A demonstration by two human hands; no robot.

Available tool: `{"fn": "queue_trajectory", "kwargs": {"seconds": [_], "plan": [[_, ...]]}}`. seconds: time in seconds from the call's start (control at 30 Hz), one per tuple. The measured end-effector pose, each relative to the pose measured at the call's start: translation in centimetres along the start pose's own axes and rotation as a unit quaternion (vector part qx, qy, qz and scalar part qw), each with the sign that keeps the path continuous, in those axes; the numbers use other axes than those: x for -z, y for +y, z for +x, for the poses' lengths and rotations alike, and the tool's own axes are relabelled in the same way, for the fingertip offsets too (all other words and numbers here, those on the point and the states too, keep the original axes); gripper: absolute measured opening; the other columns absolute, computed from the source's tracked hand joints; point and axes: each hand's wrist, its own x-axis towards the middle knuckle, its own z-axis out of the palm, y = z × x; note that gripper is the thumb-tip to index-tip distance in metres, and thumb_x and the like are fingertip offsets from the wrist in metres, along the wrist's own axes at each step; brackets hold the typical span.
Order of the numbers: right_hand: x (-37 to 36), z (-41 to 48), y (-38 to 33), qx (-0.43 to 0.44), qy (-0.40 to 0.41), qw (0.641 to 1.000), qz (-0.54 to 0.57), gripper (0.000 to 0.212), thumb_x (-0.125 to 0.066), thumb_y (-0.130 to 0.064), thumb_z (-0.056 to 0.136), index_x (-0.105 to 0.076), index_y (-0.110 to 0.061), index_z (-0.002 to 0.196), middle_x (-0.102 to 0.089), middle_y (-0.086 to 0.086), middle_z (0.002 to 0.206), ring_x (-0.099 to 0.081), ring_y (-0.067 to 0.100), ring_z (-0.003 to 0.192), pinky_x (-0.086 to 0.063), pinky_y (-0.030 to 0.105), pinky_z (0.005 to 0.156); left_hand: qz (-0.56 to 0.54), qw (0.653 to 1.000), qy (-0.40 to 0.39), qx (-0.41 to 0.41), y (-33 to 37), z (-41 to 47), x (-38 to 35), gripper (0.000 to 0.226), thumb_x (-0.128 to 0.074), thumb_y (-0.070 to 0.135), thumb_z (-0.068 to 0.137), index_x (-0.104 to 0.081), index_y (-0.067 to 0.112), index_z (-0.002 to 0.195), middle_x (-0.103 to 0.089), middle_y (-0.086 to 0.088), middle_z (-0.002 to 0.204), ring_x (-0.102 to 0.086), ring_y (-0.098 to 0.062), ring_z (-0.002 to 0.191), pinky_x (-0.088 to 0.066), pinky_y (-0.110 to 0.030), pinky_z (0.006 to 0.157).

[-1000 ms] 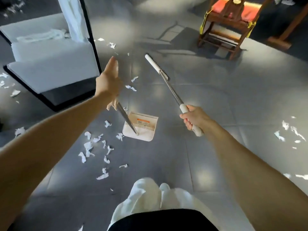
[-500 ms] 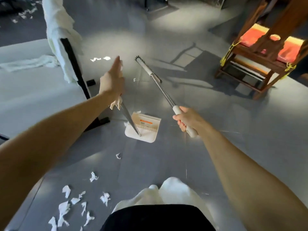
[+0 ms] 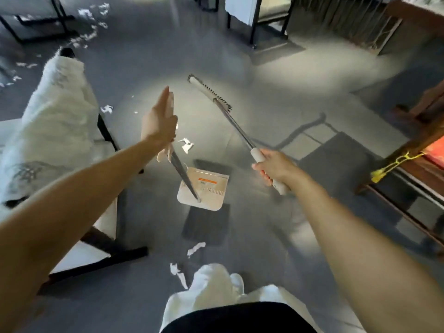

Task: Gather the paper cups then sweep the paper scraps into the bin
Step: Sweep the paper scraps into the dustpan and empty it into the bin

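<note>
Moved on across the grey floor (image 3: 144, 296), dustpan and broom in hand.
Near the feet, torn white paper scraps (image 3: 195, 248) newly in view. Beyond, long-handled white plastic dustpan (image 3: 204, 188) hanging below the left hand (image 3: 158, 123), curled round its handle; right hand (image 3: 274, 168) clamped on the white-gripped metal broom (image 3: 236, 126), bristled head farther out. Left fingertips mostly hidden; far-left scraps (image 3: 87, 37) blurred.
</note>
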Motion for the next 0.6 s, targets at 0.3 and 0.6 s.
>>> {"fn": "queue_trajectory", "kwargs": {"seconds": [0.3, 0.6], "plan": [[5.0, 32.0, -16.1, 0.009, -0.05, 0.998, 0.036, 0.017, -0.051, 0.004, 0.092, -0.052, -0.013, 0.088, -0.036, 0.005, 0.059, -0.03, 0.006, 0.026, -0.025, 0.012, 0.032, -0.021, 0.994, 0.097, 0.036, 0.5, 30.7, -3.8, 0.055, -0.042, 0.02, 0.101, -0.025, 0.038, 0.15, -0.06, -0.016, 0.126, -0.055, -0.006, 0.049, -0.046, -0.016, 0.04], [9.9, 62.9, -29.7, 0.006, -0.092, 0.995, 0.048, 0.022, -0.055, 0.0, 0.092, -0.054, -0.021, 0.095, -0.039, 0.004, 0.051, -0.031, 0.007, 0.027, -0.028, 0.013, 0.033, 0.011, 0.99, 0.131, 0.042, 4.1, 61.7, -7.9, 0.068, -0.043, 0.004, 0.095, -0.026, 0.039, 0.15, -0.047, 0.0, 0.144, -0.057, -0.013, 0.06, -0.055, -0.02, 0.052]]}}
